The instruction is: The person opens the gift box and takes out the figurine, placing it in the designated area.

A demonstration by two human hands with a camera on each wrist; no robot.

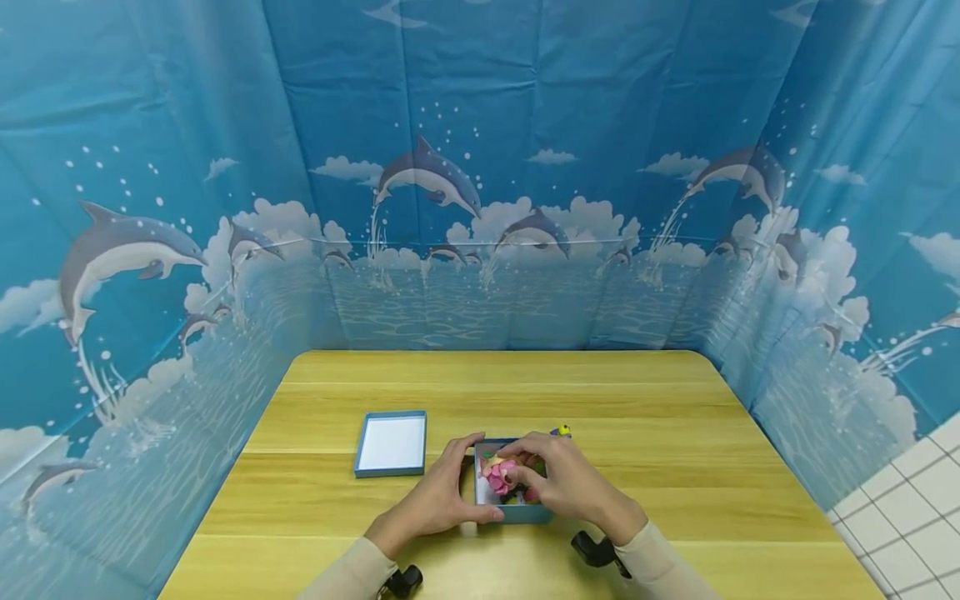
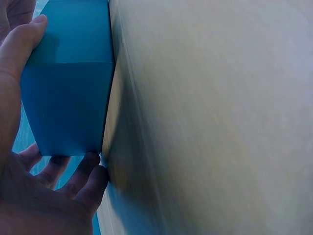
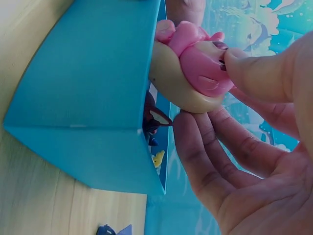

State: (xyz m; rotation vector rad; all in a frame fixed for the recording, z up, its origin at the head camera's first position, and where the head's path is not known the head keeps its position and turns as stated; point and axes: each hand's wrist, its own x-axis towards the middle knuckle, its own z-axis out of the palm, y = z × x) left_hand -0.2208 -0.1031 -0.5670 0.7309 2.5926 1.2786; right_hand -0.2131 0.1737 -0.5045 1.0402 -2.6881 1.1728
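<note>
A blue open-topped box [image 1: 527, 515] stands on the table with several small toy figures inside. My left hand [image 1: 433, 502] holds the box at its left end, the thumb on the near wall [image 2: 73, 36] and the fingers around the far corner. With thumb and fingertips, my right hand [image 1: 573, 482] pinches a pink and cream toy figurine [image 3: 203, 68] at the box's open top. Beneath it, a dark figure with a pointed ear [image 3: 157, 116] and a small yellow piece [image 3: 158, 158] show inside the box. The other contents are partly hidden by the right hand.
To the left of the box lies a shallow blue lid [image 1: 392, 443], its white inside facing up. A small yellow and purple toy [image 1: 562, 431] is on the wooden table [image 1: 637, 392] just beyond the right hand. A dolphin-print curtain [image 1: 480, 292] surrounds the table's back and sides.
</note>
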